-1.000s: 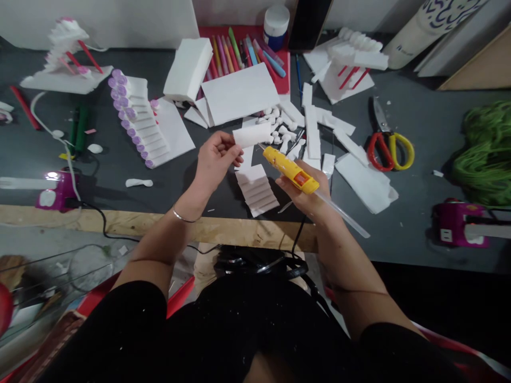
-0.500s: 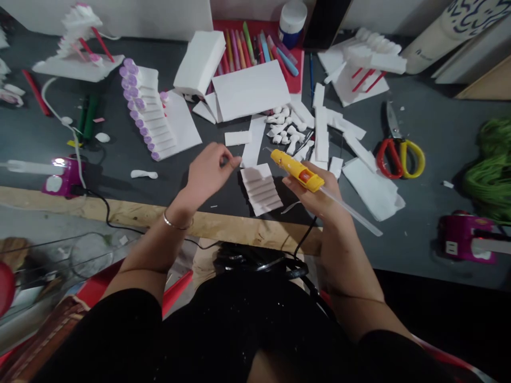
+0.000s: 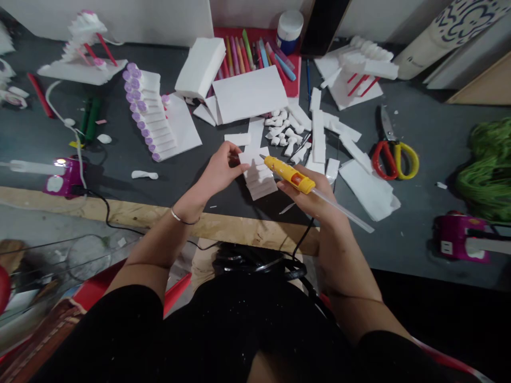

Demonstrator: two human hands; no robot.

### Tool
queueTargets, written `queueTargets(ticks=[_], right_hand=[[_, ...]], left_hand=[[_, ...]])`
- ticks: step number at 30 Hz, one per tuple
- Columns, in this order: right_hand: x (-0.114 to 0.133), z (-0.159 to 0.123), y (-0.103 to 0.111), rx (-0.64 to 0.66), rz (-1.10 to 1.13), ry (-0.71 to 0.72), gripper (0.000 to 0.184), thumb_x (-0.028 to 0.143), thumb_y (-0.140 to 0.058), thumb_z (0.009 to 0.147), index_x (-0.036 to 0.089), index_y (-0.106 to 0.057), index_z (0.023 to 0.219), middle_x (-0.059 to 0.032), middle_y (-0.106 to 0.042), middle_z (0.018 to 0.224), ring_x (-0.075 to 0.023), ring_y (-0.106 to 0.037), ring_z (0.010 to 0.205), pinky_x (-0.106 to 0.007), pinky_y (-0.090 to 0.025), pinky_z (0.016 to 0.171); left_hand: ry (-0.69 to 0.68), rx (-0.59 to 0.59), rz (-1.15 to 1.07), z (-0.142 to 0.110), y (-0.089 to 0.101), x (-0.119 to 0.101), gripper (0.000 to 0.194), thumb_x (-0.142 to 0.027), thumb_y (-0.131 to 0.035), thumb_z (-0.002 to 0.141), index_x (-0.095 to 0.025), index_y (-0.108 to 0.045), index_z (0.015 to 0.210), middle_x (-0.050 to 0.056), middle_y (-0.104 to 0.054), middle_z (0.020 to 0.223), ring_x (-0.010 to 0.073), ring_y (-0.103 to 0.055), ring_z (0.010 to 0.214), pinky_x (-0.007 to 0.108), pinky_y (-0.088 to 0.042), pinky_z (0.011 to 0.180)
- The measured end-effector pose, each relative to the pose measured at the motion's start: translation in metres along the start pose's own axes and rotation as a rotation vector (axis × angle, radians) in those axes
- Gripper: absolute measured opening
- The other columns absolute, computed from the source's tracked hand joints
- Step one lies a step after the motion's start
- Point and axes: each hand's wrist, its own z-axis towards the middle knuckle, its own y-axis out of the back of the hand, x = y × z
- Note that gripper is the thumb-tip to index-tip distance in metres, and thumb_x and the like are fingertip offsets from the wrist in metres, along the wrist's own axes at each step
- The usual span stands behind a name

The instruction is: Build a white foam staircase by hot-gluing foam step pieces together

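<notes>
My right hand [image 3: 309, 194] is wrapped round a yellow glue gun [image 3: 288, 173] with a clear glue stick out of its back. The gun's nozzle points left, over the upper part of a small white stepped piece [image 3: 259, 181]. With thumb and fingers, my left hand [image 3: 223, 170] pinches that piece at its left edge. Just above lie a flat white strip [image 3: 255, 130] and a small white rectangle [image 3: 237, 139]. To the upper right is a pile of twisted white bits [image 3: 281, 127].
Red-and-yellow-handled scissors [image 3: 393, 151] lie at right, near green yarn [image 3: 487, 170]. At left stands a white staircase with purple discs [image 3: 154, 114]. Markers [image 3: 243, 53] sit at the back on a red sheet. Purple power sockets [image 3: 64, 176] lie at left and right.
My left hand has taken hold of the stepped piece, which has shifted up the table. The glue gun's nozzle is now over the piece's upper end.
</notes>
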Motion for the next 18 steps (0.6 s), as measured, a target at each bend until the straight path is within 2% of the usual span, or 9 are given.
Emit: queueTargets(ticks=[3,6,14,18], right_hand=[[-0.001,0.000,-0.005,-0.006,0.022,0.014,0.043,0.059,-0.064,0.087,0.027,-0.040,0.071,0.0042,-0.048,0.062,-0.0130,-0.044,0.056,-0.032,-0.034,0.055],[0.000,0.000,-0.008,-0.013,0.032,0.028,0.042,0.056,-0.065,0.086,0.026,-0.039,0.071,0.0034,-0.048,0.063,-0.0132,-0.044,0.058,-0.031,-0.034,0.057],[0.008,0.002,-0.009,-0.025,0.046,0.022,0.044,0.056,-0.063,0.083,0.027,-0.034,0.068,0.0040,-0.043,0.061,-0.0127,-0.040,0.057,-0.032,-0.033,0.057],[0.008,0.002,-0.010,-0.008,0.053,0.051,0.045,0.056,-0.062,0.085,0.027,-0.032,0.069,0.0049,-0.043,0.061,-0.0118,-0.040,0.057,-0.031,-0.034,0.058]], left_hand=[[0.051,0.029,-0.262,0.008,-0.007,0.001,0.037,-0.022,-0.082,0.080,-0.024,-0.048,0.095,-0.002,-0.065,0.087,0.0116,-0.065,0.075,0.022,-0.056,0.061],[0.046,0.030,-0.373,0.008,-0.012,-0.003,0.040,-0.024,-0.086,0.079,-0.023,-0.050,0.096,-0.002,-0.067,0.089,0.0110,-0.067,0.077,0.021,-0.059,0.064],[-0.078,0.003,-0.380,0.004,-0.010,-0.010,0.045,-0.044,-0.091,0.077,-0.022,-0.058,0.099,0.000,-0.069,0.092,0.0132,-0.070,0.089,0.022,-0.062,0.073],[-0.127,-0.011,-0.342,0.004,-0.012,-0.009,0.044,-0.048,-0.089,0.080,-0.022,-0.060,0.101,0.001,-0.070,0.092,0.0138,-0.071,0.091,0.024,-0.063,0.076]])
